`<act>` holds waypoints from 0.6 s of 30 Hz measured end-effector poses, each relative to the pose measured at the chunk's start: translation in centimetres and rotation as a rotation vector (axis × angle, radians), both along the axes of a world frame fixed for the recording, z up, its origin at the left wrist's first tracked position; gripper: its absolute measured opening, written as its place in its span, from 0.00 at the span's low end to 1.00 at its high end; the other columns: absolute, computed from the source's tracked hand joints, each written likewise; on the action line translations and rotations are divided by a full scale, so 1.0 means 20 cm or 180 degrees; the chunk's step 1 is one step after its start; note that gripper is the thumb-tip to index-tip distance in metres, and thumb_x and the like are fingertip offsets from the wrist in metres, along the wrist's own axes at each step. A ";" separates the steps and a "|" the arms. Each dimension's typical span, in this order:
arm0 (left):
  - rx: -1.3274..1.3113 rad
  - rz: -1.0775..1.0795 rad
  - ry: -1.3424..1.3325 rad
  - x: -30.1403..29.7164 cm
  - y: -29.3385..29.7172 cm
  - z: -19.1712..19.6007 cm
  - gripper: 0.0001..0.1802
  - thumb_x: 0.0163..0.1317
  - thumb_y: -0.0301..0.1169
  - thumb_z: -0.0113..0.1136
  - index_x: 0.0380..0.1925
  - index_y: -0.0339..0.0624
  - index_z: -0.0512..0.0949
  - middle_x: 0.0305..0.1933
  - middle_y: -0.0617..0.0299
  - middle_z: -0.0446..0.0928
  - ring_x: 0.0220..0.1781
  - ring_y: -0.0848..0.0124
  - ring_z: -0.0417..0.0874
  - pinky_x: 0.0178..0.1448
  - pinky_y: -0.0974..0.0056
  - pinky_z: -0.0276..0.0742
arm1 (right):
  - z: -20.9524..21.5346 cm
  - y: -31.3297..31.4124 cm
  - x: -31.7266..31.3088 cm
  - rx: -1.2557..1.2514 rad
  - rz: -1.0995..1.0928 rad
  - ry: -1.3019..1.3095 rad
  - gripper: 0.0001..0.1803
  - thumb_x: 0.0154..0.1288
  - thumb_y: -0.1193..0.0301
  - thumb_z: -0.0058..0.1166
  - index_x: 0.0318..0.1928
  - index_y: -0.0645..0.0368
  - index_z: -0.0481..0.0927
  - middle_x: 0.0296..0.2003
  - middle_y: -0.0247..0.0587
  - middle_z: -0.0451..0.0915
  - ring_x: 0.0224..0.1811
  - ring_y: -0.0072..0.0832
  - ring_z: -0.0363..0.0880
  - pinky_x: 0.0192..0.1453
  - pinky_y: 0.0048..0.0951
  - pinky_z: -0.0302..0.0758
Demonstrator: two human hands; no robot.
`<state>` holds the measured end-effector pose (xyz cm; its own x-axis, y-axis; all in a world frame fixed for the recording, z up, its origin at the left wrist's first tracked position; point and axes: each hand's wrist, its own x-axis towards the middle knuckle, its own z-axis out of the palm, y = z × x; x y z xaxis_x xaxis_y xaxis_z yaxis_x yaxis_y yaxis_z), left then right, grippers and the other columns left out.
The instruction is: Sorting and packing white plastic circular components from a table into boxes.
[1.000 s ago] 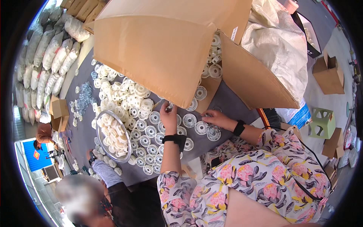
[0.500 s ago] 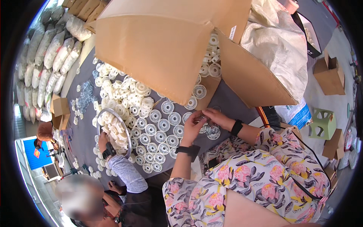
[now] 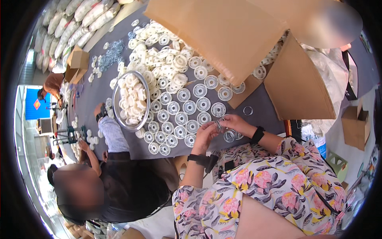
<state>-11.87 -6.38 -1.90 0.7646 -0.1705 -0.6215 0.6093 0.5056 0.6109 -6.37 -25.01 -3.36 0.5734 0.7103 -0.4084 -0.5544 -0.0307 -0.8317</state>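
My left hand [image 3: 205, 134] and my right hand [image 3: 235, 122] meet over the near edge of the grey table [image 3: 270, 109]. Their fingertips pinch a small metal ring [image 3: 219, 126] between them. A few more metal rings [image 3: 230, 136] lie just below my right hand, and a single ring [image 3: 248, 110] lies farther back. Rows of white plastic discs [image 3: 181, 113] lie flat on the table just left of my hands. Both wrists wear black bands.
A metal bowl [image 3: 116, 107] full of white parts stands left of the rows, with a loose heap of discs [image 3: 159, 55] behind. Large open cardboard boxes [image 3: 227, 36] hang over the table's far side. A co-worker's arm [image 3: 111, 133] reaches onto the table beside the bowl.
My left hand drew back from the rows of discs and joined my right hand at the ring. The co-worker's arm reached out onto the table beside the bowl.
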 end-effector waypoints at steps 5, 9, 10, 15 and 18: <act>-0.0155 0.0475 0.0372 -0.13 0.06 0.04 0.10 0.59 0.38 0.53 0.33 0.43 0.73 0.28 0.63 0.78 0.26 0.73 0.79 0.28 0.73 0.74 | 0.08 0.10 -0.09 0.0219 -0.0210 -0.0886 0.19 0.58 0.65 0.58 0.47 0.59 0.72 0.29 0.32 0.78 0.26 0.16 0.72 0.28 0.19 0.69; -0.0442 0.0707 0.0818 -0.18 0.07 0.07 0.14 0.58 0.45 0.54 0.25 0.46 0.72 0.18 0.67 0.71 0.20 0.73 0.75 0.21 0.72 0.66 | 0.28 0.11 -0.05 -0.0693 0.0400 -0.2274 0.24 0.53 0.61 0.61 0.49 0.54 0.71 0.29 0.33 0.76 0.26 0.20 0.73 0.30 0.24 0.69; -0.0699 0.0510 0.0877 -0.21 0.09 0.04 0.16 0.59 0.48 0.51 0.29 0.48 0.73 0.20 0.68 0.72 0.20 0.75 0.74 0.22 0.74 0.67 | 0.29 0.12 -0.04 -0.0690 0.0423 -0.2272 0.24 0.53 0.61 0.61 0.49 0.54 0.71 0.29 0.33 0.76 0.26 0.20 0.73 0.30 0.24 0.69; -0.1237 0.0375 0.1138 -0.22 0.07 0.12 0.19 0.60 0.50 0.48 0.24 0.48 0.70 0.17 0.67 0.70 0.18 0.73 0.73 0.19 0.71 0.64 | 0.25 0.16 -0.04 -0.0465 0.0002 -0.1984 0.27 0.51 0.62 0.64 0.50 0.53 0.70 0.25 0.29 0.71 0.19 0.15 0.63 0.24 0.20 0.63; -0.0140 0.0757 0.0725 -0.21 0.03 0.19 0.16 0.62 0.47 0.48 0.29 0.46 0.70 0.21 0.65 0.73 0.20 0.71 0.76 0.22 0.69 0.69 | 0.19 0.18 -0.04 -0.0603 0.0133 -0.2393 0.27 0.50 0.63 0.64 0.51 0.54 0.70 0.26 0.30 0.72 0.19 0.15 0.64 0.24 0.19 0.64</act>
<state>-16.11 -5.69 1.84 0.6284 -0.0345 -0.7771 0.5894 0.6730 0.4468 -7.24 -21.40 0.46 0.7188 0.6943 -0.0368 0.1616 -0.2183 -0.9624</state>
